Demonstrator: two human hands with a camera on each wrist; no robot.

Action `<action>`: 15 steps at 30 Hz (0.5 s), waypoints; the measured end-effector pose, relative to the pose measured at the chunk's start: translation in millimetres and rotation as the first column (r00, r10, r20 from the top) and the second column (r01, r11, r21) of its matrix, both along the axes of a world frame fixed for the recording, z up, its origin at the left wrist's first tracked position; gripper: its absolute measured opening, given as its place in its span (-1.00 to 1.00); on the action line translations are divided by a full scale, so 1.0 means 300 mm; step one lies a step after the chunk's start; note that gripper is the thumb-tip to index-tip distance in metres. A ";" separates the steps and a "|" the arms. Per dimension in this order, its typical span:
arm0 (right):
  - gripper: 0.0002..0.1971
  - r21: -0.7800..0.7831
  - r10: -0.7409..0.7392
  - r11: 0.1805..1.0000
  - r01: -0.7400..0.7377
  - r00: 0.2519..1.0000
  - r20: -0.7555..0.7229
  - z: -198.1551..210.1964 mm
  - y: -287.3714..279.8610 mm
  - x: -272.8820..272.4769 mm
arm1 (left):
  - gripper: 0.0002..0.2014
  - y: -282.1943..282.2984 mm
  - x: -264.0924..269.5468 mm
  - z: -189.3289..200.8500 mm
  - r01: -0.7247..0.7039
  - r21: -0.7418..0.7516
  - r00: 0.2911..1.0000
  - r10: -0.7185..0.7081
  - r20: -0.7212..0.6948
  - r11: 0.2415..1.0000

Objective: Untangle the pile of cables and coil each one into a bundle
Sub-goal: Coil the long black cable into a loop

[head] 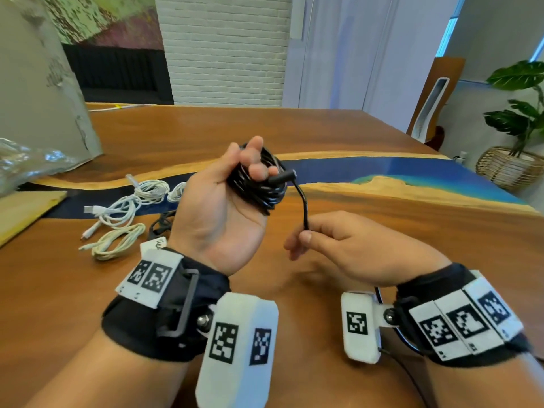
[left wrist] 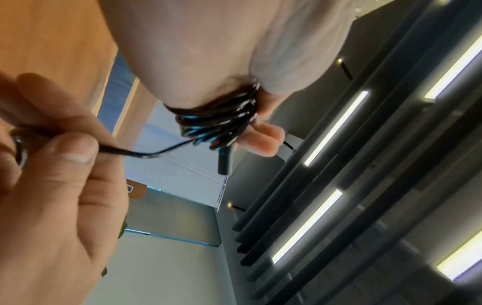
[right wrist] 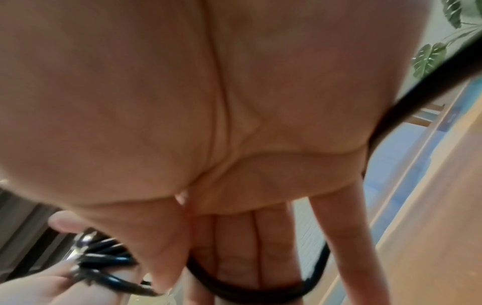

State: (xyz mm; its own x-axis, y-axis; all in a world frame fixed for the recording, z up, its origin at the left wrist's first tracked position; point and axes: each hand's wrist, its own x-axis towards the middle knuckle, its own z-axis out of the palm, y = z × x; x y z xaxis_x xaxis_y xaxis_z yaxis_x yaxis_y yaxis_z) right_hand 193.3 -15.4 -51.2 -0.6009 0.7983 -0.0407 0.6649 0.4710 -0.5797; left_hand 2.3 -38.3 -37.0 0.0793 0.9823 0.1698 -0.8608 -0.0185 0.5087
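Observation:
My left hand [head: 250, 160] is raised palm-up over the table and grips a coiled black cable [head: 265, 189]; the fingers curl round the loops. A black plug [head: 282, 175] sticks out to the right of the coil. From the coil a free strand [head: 303, 207] drops to my right hand [head: 307, 234], which pinches it between thumb and forefinger. The left wrist view shows the coil [left wrist: 219, 121] and the strand [left wrist: 156, 151] running to my right hand [left wrist: 52, 165]. In the right wrist view the black cable [right wrist: 260, 289] loops across my fingers.
Several white cables [head: 117, 207] and a cream one [head: 117, 242] lie coiled on the wooden table [head: 382, 231] at the left, with a dark cable [head: 160, 222] behind my left wrist. A wooden board [head: 26, 210] and clear plastic [head: 26, 163] sit far left.

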 end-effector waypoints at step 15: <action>-0.62 0.250 0.095 0.956 -0.150 0.971 0.220 0.032 -0.073 -0.091 | -0.77 -0.003 0.059 -0.047 -0.176 0.180 0.667 0.252 -0.701 0.968</action>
